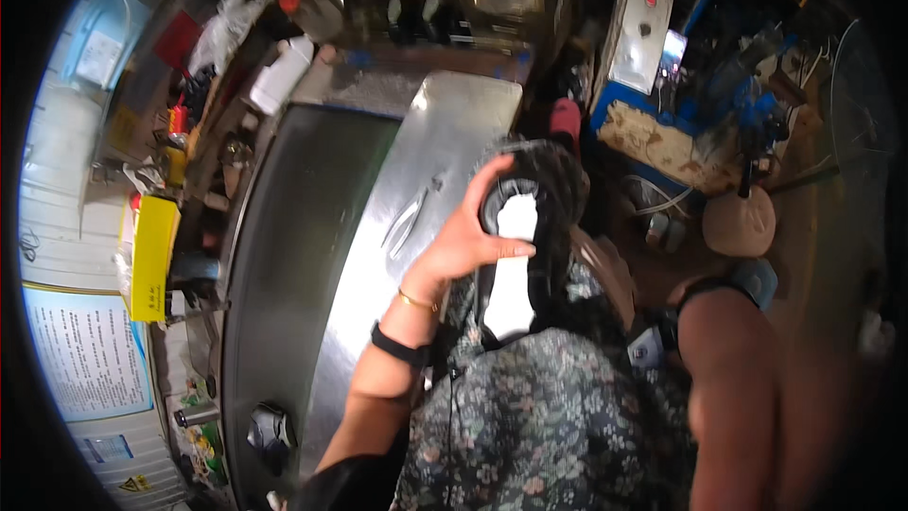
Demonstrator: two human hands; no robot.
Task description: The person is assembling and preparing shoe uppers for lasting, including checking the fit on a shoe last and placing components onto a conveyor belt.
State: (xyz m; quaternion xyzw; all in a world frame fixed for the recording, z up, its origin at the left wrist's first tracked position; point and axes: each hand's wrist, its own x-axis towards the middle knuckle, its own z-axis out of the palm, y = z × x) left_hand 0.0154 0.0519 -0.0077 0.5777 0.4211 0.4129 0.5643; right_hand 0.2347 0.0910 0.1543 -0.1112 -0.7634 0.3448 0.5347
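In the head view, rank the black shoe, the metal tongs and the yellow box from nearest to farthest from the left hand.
1. Black shoe, held in the left hand.
2. Metal tongs, just left on the steel worktop.
3. Yellow box, far left by the wall.

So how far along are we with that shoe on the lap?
Done: a white insole already lies inside the black shoe. In hand: the left hand grips the shoe's edge, thumb pressing on the insole. The right hand is hidden; only the forearm shows. Left: I can't tell if the insole is fully seated. Pliers lie untouched on the metal bench.
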